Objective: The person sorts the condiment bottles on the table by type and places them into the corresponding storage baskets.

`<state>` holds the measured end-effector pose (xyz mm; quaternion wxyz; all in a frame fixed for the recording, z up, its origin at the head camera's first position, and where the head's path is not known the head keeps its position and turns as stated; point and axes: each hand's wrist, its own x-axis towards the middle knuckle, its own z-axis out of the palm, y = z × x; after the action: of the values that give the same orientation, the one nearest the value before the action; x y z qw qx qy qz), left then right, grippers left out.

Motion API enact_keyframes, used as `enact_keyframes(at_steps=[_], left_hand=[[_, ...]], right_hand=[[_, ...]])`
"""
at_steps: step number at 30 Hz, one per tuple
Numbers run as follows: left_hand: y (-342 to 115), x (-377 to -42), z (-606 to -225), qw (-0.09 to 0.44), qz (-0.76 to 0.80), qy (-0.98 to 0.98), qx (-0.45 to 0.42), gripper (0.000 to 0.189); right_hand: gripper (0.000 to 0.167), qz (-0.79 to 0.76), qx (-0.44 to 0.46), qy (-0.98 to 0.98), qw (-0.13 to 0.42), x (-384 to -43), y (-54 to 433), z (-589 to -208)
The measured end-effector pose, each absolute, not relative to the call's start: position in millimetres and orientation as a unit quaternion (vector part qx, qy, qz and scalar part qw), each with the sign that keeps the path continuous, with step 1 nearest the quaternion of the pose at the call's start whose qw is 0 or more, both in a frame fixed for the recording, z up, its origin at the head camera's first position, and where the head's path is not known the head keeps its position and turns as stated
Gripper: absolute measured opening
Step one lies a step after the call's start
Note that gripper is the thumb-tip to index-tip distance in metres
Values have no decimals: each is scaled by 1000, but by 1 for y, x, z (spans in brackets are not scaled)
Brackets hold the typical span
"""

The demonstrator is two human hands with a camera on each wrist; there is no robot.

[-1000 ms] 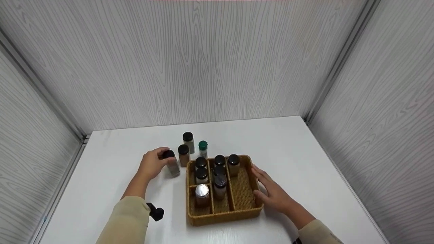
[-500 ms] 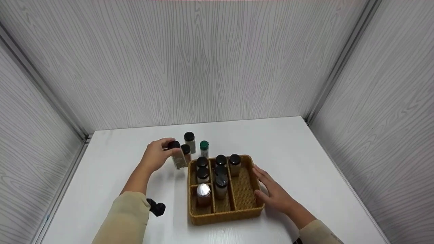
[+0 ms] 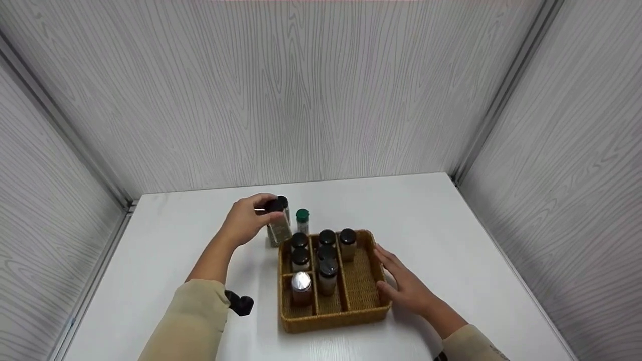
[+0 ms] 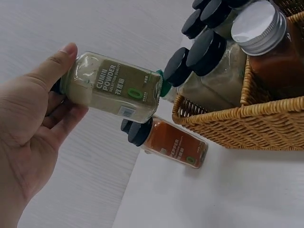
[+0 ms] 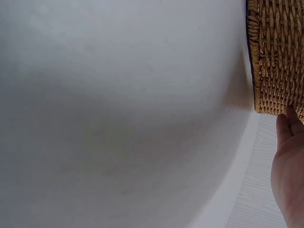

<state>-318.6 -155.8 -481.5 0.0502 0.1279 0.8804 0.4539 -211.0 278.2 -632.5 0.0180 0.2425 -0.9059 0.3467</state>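
Observation:
My left hand (image 3: 245, 220) grips a spice jar of cumin powder (image 4: 118, 88) near its dark cap, thumb on one side and fingers on the other. The jar is tilted, off the table, near the back left corner of a wicker basket (image 3: 336, 321). Below it in the left wrist view stands a pepper jar (image 4: 175, 145) with orange-red powder, mostly hidden in the head view. My right hand (image 3: 406, 286) rests on the basket's right side, its fingers extended along the wall in the right wrist view.
Inside the divided basket stand several black-capped jars, such as one at the back right (image 3: 347, 245), and a silver-lidded jar (image 3: 301, 288). Behind it are a green-capped jar (image 3: 302, 220) and a black-capped jar (image 3: 284, 201). Wood-grain panels (image 3: 301, 100) enclose the white table (image 3: 426, 220).
My left hand has lifted the cumin powder jar and carried it right and toward the back, in front of the pepper jar. The right hand stays against the basket.

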Motion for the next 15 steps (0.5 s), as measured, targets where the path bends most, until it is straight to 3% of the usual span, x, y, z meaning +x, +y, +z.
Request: enact_keyframes(at_steps=[15], left_hand=[[-109, -307, -453, 47, 476, 862, 164, 56]], right_hand=[[80, 356, 237, -904, 7, -213, 276, -633]])
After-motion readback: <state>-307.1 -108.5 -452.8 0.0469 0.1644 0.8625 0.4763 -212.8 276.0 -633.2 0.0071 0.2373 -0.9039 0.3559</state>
